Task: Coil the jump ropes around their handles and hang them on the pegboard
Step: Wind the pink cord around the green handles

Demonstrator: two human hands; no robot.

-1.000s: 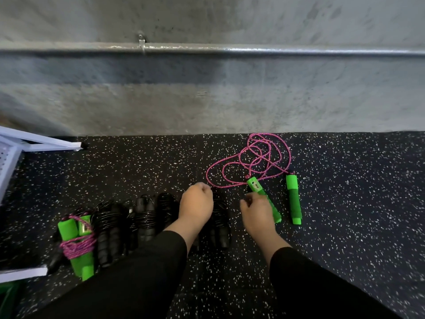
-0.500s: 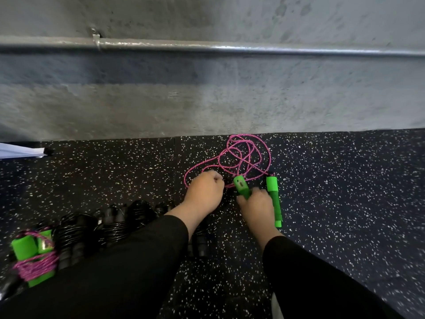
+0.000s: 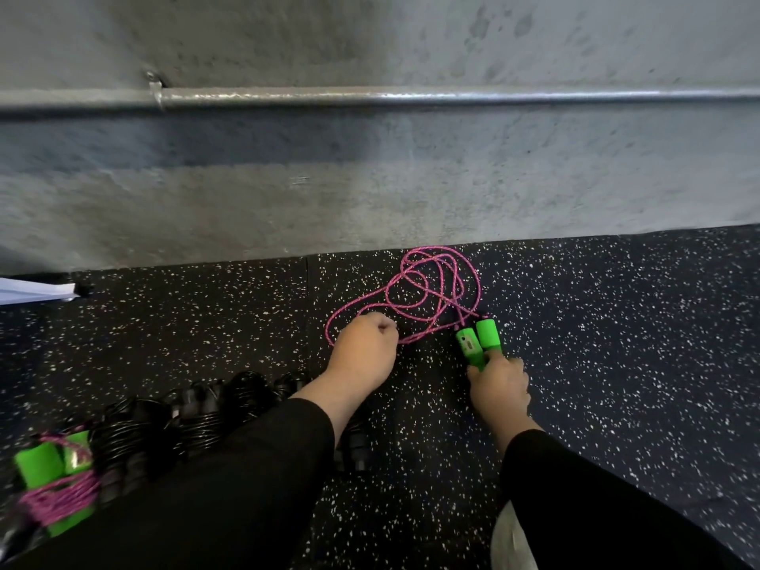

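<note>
Head view: right hand [image 3: 498, 389] grips both green handles [image 3: 479, 342], left hand [image 3: 362, 355] pinches pink rope [image 3: 427, 290]

floor [image 3: 617, 364]: black speckled rubber
pink rope [image 3: 432, 290]: loose tangle on floor, near wall
black ropes [image 3: 197, 417]: coiled row, left of pink rope
green-handled bundle [image 3: 57, 491]: beyond black ropes, far left

Right hand [image 3: 498, 388] grips both green handles [image 3: 479, 341] together, left hand [image 3: 364, 353] pinches the loose pink rope [image 3: 432, 294] on the speckled floor [image 3: 617, 343]. Already-coiled ropes [image 3: 135, 438] sit bottom left.
</note>
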